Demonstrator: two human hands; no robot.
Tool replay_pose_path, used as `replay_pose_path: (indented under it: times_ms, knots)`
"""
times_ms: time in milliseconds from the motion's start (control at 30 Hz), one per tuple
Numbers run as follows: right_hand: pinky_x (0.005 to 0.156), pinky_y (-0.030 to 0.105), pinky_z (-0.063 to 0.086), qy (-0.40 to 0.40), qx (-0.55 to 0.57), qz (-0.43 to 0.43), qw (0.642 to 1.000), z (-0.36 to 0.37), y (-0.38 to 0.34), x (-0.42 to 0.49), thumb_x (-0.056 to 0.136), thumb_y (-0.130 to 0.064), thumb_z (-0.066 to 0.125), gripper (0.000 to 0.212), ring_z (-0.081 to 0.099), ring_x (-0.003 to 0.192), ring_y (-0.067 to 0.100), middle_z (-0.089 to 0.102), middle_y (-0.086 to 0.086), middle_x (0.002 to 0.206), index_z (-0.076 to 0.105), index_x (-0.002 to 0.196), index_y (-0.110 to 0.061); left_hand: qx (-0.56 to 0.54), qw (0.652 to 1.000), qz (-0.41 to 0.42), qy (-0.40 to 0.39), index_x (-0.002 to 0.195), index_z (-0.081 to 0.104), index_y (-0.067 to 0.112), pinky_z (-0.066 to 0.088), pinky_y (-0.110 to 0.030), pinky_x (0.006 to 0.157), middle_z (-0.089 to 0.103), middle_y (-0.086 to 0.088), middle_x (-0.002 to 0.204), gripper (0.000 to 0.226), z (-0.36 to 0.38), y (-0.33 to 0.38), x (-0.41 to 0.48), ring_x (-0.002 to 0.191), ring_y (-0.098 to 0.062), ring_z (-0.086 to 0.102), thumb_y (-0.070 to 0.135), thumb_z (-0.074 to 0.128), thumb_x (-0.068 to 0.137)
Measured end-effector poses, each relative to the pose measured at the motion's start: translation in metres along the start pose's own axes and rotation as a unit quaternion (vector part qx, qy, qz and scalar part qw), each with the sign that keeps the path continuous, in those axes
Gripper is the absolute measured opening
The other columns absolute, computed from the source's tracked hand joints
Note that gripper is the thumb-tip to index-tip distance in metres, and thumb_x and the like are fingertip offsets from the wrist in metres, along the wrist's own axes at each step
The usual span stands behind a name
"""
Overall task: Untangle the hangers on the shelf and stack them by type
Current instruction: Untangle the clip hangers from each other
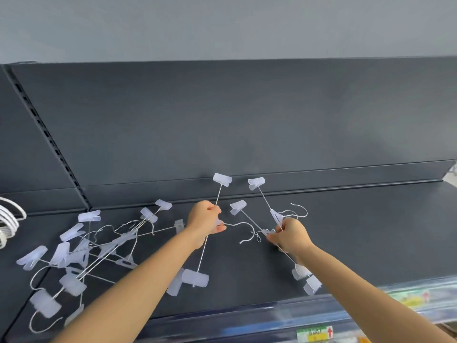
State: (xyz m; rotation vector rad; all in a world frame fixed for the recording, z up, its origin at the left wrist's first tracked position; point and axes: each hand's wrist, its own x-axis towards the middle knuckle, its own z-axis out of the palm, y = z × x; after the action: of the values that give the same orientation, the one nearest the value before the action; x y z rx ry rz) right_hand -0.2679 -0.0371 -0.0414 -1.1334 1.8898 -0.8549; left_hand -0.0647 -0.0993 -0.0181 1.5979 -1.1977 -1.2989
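Note:
A tangle of wire clip hangers point(81, 253) with frosted plastic clips lies on the left of the dark shelf point(371, 231). My left hand point(205, 219) grips the middle of one clip hanger point(212, 233), its bar running from a clip at the back down to a clip near the front, its hook pointing right. My right hand point(289, 235) pinches two more clip hangers point(265, 204) at their centres; their clips fan toward the back wall and hang below my wrist. The hooks of both hands' hangers lie close together between my hands.
White plastic hangers point(8, 219) sit stacked at the far left on the neighbouring shelf section. The shelf's back panel point(247, 120) rises behind. A clear price strip point(321, 315) with labels runs along the front edge. Bare shelf surface lies to the right.

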Motion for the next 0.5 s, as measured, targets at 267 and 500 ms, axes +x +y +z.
replay_pose_path:
  times_ms: [267, 500]
  knots:
    - [0.059, 0.031, 0.042, -0.005, 0.030, 0.041, 0.999, 0.003, -0.004, 0.004, 0.085, -0.008, 0.050, 0.018, 0.047, 0.059, 0.025, 0.048, 0.013, 0.065, 0.047, 0.067, -0.006, -0.064, 0.996, -0.066, -0.014, 0.076, 0.056, 0.000, 0.058, -0.036, 0.060, 0.052, -0.019, 0.087, 0.016, 0.008, -0.002, -0.005, 0.069, -0.028, 0.061, -0.004, 0.050, 0.091]
    - [0.051, 0.024, 0.031, 0.004, -0.006, 0.010, 1.000, -0.010, 0.004, 0.007, 0.082, -0.013, 0.059, 0.035, 0.032, 0.055, 0.022, 0.037, 0.006, 0.055, 0.039, 0.053, -0.011, -0.093, 0.991, -0.087, -0.029, 0.090, 0.055, -0.003, 0.054, -0.040, 0.076, 0.054, -0.022, 0.088, 0.011, 0.019, -0.002, -0.009, 0.074, -0.030, 0.062, -0.011, 0.046, 0.090]
